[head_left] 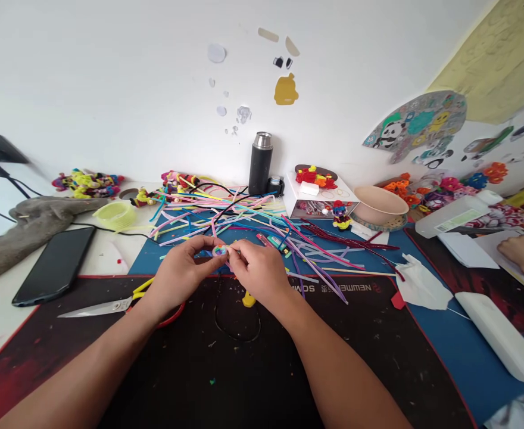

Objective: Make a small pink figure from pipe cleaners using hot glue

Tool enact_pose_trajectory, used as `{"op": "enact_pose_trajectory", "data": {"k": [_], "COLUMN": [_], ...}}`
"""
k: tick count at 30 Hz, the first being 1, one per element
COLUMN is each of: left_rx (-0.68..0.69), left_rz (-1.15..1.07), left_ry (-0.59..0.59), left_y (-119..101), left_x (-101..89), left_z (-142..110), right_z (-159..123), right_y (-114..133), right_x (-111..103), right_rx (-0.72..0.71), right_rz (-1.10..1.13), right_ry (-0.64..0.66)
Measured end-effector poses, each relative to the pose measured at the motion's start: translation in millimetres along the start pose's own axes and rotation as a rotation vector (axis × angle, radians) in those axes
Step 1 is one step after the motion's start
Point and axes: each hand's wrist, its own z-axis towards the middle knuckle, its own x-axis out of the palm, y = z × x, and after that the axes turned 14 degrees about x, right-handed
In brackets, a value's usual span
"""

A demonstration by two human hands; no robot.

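Note:
My left hand (184, 268) pinches a small round disc (220, 251) with a pale rim and coloured spots between thumb and fingertips. Against the disc's right side, the closed fingertips of my right hand (258, 271) grip something too small to make out. Below both hands a thin black cord (239, 341) lies in a loop on the dark mat; its upper end is hidden by the hands. A yellow piece (248, 300) shows beside my right wrist. Scissors (99, 307) lie partly under my left forearm, their blades pointing left.
Pipe cleaners (226, 210) are heaped behind my hands. A black thermos (261, 164), a white box (320, 193) and a beige bowl (378, 205) stand near the wall. On the left lies a phone (54, 265). Another person's hand (523, 256) rests at the far right.

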Motion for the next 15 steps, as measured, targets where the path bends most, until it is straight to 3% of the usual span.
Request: {"op": "enact_pose_trajectory", "data": {"k": [10,15], "left_rx": [-0.07,-0.089], "left_rz": [-0.251,-0.255], "left_ry": [-0.036,-0.065], "left_y": [6,9], "left_x": [-0.5,-5.2], "left_z": [1,2], "right_z": [1,2], "right_y": [3,4], "right_x": [-4,-8], "right_rx": [0.023,0.092], "right_rz": [0.058,0.192], "right_ry": [0.018,-0.051]}}
